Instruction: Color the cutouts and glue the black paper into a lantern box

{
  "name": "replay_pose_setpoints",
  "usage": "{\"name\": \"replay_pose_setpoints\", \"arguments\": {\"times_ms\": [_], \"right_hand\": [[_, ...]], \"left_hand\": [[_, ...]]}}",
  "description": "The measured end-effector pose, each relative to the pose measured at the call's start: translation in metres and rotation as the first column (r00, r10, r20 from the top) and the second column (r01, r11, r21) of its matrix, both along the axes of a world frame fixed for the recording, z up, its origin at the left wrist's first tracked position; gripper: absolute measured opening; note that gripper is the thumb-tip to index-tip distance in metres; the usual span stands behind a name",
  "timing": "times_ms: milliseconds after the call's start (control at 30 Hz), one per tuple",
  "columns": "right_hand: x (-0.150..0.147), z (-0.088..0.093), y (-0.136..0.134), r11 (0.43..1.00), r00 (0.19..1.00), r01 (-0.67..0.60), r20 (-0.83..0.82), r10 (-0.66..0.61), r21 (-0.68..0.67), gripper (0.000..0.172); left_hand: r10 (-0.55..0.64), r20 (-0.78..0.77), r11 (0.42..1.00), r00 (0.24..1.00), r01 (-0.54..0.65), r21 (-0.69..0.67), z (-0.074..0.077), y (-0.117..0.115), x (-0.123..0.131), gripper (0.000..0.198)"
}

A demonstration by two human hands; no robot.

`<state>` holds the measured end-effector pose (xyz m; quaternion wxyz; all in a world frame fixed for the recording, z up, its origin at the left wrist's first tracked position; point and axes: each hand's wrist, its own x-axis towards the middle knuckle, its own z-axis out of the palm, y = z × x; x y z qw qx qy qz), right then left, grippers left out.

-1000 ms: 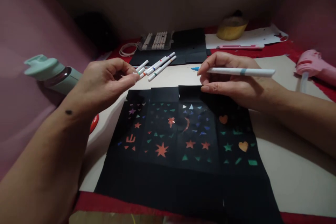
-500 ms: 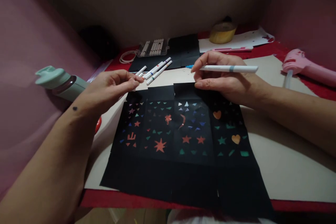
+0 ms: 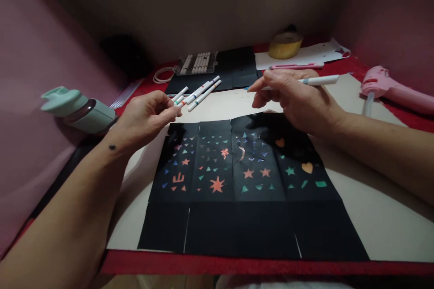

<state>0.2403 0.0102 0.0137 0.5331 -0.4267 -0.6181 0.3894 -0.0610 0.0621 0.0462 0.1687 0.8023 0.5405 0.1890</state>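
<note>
My right hand hovers above the far edge of a black paper sheet and pinches a white marker with a blue band, blue tip pointing left. The sheet carries cut-out stars, triangles and hearts backed in colour. My left hand floats over the sheet's far left corner with fingertips pinched together; whatever it grips is too small to name. Several white markers lie just beyond its fingertips.
A mint-green bottle lies on its side at the left. A marker case and more black paper sit at the back. A yellow tape roll, white papers and a pink glue gun are at the right.
The view tilted, showing more of the sheet's near edge. My right hand lifted and turned, the marker now angled up to the right. My left hand stayed pinched near the loose markers.
</note>
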Motion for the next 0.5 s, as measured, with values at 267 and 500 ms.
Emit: {"name": "replay_pose_setpoints", "arguments": {"times_ms": [267,500], "right_hand": [[0.0000,0.0013,-0.0020,0.996,0.999,-0.022,0.037,0.025,-0.089,0.029],[-0.0025,0.0019,-0.0031,0.996,1.000,0.010,0.017,-0.009,-0.090,0.021]], "left_hand": [[0.062,0.007,0.998,0.998,-0.062,-0.009,0.0003,-0.0031,0.0042,0.015],[0.094,0.087,0.996,0.992,-0.094,-0.004,0.0021,-0.0051,0.0082,0.018]]}}
